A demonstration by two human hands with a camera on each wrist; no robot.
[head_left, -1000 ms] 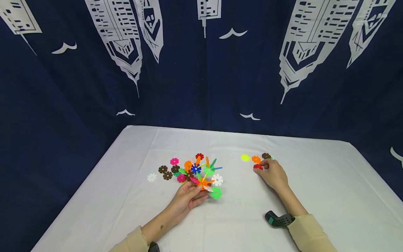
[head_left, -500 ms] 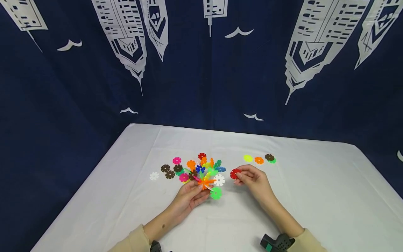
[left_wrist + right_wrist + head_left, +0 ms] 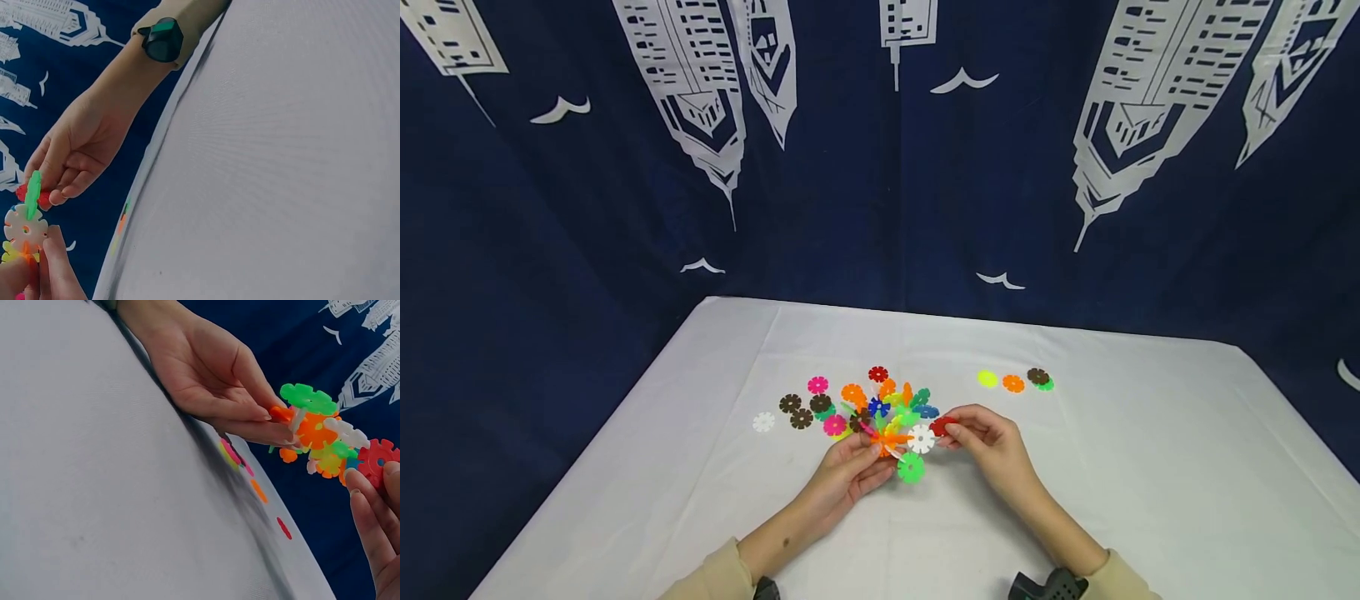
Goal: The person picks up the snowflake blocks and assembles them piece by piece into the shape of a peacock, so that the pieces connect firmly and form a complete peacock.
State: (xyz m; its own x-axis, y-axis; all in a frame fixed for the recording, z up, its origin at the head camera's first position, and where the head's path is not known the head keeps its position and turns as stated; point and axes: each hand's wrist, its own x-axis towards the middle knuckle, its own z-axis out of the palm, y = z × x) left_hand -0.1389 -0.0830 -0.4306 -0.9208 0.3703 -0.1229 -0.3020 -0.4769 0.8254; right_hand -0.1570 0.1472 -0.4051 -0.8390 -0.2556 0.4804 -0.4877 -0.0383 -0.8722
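My left hand (image 3: pixel 848 473) pinches a cluster of interlocked, notched plastic flower discs (image 3: pixel 886 442) of many colours above the table. A white disc (image 3: pixel 921 439) and a green disc (image 3: pixel 911 468) stick out on the cluster's right side. My right hand (image 3: pixel 996 450) pinches a red notched disc (image 3: pixel 942 426) between thumb and fingers, close beside the white disc. In the right wrist view the red disc (image 3: pixel 377 461) appears right by the white one (image 3: pixel 347 432); whether they touch I cannot tell. From the left wrist, a green disc (image 3: pixel 33 194) partly covers the red one.
Loose brown discs (image 3: pixel 801 418), pink discs (image 3: pixel 817 385) and a white disc (image 3: pixel 763 422) lie left of the cluster. A red disc (image 3: pixel 877 374) lies behind it. Yellow (image 3: pixel 987 379), orange (image 3: pixel 1013 383) and brown (image 3: pixel 1038 376) discs lie at the back right of the white-covered table (image 3: pixel 1150 467).
My right hand has picked up the red disc from the back right group and carried it left to the cluster's right side. My left hand stays nearly in place, still holding the cluster.
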